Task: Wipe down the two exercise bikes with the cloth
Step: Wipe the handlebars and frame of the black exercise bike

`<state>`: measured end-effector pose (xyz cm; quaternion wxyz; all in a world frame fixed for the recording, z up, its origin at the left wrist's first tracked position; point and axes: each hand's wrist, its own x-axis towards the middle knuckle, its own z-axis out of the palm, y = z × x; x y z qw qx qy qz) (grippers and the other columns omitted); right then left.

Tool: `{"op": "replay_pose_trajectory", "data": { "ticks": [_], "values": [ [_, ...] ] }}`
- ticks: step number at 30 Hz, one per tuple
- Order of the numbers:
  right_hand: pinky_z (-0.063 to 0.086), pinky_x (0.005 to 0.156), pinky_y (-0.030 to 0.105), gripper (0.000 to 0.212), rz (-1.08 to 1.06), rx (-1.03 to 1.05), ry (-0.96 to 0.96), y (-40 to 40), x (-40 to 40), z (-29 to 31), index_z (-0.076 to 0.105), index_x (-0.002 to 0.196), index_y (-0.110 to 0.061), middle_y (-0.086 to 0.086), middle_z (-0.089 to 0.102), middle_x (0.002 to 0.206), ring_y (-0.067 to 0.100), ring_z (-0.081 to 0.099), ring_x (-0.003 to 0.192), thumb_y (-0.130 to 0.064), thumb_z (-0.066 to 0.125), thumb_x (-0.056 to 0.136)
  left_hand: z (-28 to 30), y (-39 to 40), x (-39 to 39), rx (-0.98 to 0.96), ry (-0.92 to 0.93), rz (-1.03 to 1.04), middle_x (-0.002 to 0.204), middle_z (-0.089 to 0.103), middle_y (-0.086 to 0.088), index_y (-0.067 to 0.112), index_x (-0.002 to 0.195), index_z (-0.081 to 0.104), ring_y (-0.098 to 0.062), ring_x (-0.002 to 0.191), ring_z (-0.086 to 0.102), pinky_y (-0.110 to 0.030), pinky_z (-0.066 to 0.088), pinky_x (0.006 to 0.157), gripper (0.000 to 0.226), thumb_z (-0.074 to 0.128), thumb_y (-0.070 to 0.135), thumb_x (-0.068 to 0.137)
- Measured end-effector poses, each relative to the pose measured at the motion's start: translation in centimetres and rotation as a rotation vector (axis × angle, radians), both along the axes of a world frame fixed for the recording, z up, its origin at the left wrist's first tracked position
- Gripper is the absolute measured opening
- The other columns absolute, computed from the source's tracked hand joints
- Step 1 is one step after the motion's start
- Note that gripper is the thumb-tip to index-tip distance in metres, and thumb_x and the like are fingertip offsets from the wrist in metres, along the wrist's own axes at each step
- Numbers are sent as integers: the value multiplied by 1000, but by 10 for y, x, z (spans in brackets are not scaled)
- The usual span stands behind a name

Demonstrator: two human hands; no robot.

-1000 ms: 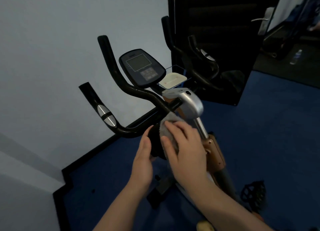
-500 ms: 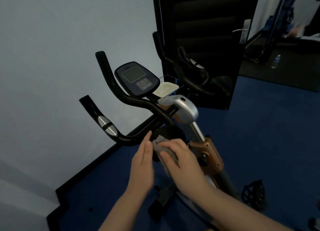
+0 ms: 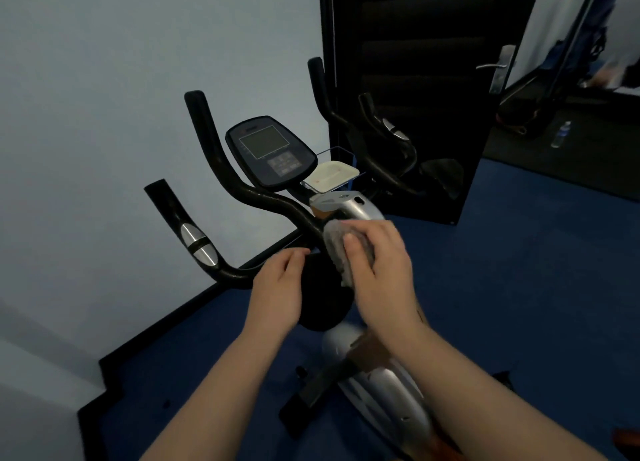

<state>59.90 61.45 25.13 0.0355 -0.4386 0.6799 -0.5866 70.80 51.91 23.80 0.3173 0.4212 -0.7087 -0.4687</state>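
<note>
Bike: one exercise bike (image 3: 377, 384) stands on the blue floor (image 3: 519, 287) close to the pale wall (image 3: 104, 79); only this one is plainly in view, so the second is either out of sight or its whereabouts unclear.
Cloth: a grey cloth (image 3: 337, 246) is bunched against the middle of the black handlebar (image 3: 242, 190), just below the silver stem cap (image 3: 349, 206).
Right hand: right hand (image 3: 377, 270) wraps over the cloth, fingers curled around it, pressing it to the bar.
Left hand: left hand (image 3: 277, 287) sits beside a black round part (image 3: 322, 298) under the bar, fingers bent along its edge; it seems to steady it, though a firm grip cannot be confirmed from here.
Console: the display (image 3: 270, 152) sits above the bar, with a small white tray (image 3: 332, 176) next to it.
Background: dark door (image 3: 415, 79) behind, a water bottle (image 3: 561, 134) on the floor far off.
Step in hand: wiping the handlebar junction, by my reading.
Doing it well: keep the cloth folded around the tube so it cleans all sides, follow the bends out to each grip and the silver sensors (image 3: 197, 244), and brace the bike with the free hand.
Watch for: the cloth snagging at the stem; going light over the console buttons.
Progress: probably early, with frame, seat and another bike likely left.
</note>
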Motion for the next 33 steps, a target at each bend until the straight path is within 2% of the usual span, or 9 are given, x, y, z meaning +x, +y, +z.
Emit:
{"op": "replay_pose_trajectory", "data": {
  "ticks": [5,9,13,16,19,22,27,30,33],
  "values": [
    [35,87,6,21,-78,-12,-44,-14,-16,3,64,115,-27,-17,52,112,5,49,112,-28,50,100,-9,-5,-10,-28,-67,43,92,69,6,27,91,69,5,82,60,-10,41,68,34,37,29,105],
    [38,83,8,17,-15,38,-46,-14,-25,-3,63,112,-31,-22,50,106,-4,49,104,-29,51,99,-14,-4,-9,-8,-35,145,92,68,5,25,95,69,-3,87,62,-20,44,71,34,37,31,105],
    [46,93,31,21,167,242,-77,-21,-9,-23,63,116,-27,-10,60,110,8,53,106,-28,53,98,-14,-2,-9,-18,-23,166,89,68,5,26,91,69,-2,81,62,-19,42,66,35,37,30,104],
    [48,90,40,19,211,342,-19,-38,-16,-12,64,111,-26,-5,60,106,15,55,102,-31,51,98,-11,-1,-11,-11,-15,163,89,69,4,25,92,70,-2,79,63,-21,45,68,36,36,29,105],
    [47,88,36,23,165,321,5,-23,-9,-25,57,113,-28,-7,58,106,13,55,101,-40,44,100,-11,1,-10,-8,-26,181,90,69,2,24,92,70,-6,81,63,-23,45,68,37,36,30,105],
    [50,84,33,33,143,252,-137,1,1,-37,49,111,-34,-10,57,104,5,57,98,-56,32,93,-13,2,-11,-13,-30,212,90,69,4,26,90,69,-5,83,63,-23,45,70,37,36,31,105],
    [46,83,31,15,44,211,-37,-28,1,-37,52,105,-26,-9,54,102,11,53,98,-35,40,100,-12,0,-11,-33,-51,211,87,67,7,26,89,68,5,77,59,-7,39,59,36,36,30,104],
    [47,85,24,33,51,154,-172,-4,14,-60,48,120,-30,-14,52,109,0,53,102,-49,36,96,-14,5,-11,-18,-29,225,86,68,9,28,89,69,7,77,59,-5,40,59,36,36,32,104],
    [49,78,22,25,84,149,-207,-2,10,-62,44,115,-36,-15,53,106,-1,56,97,-50,35,96,-13,4,-9,-13,-24,215,88,68,8,28,90,68,7,78,60,-6,41,59,36,36,33,104]
  ]
}}
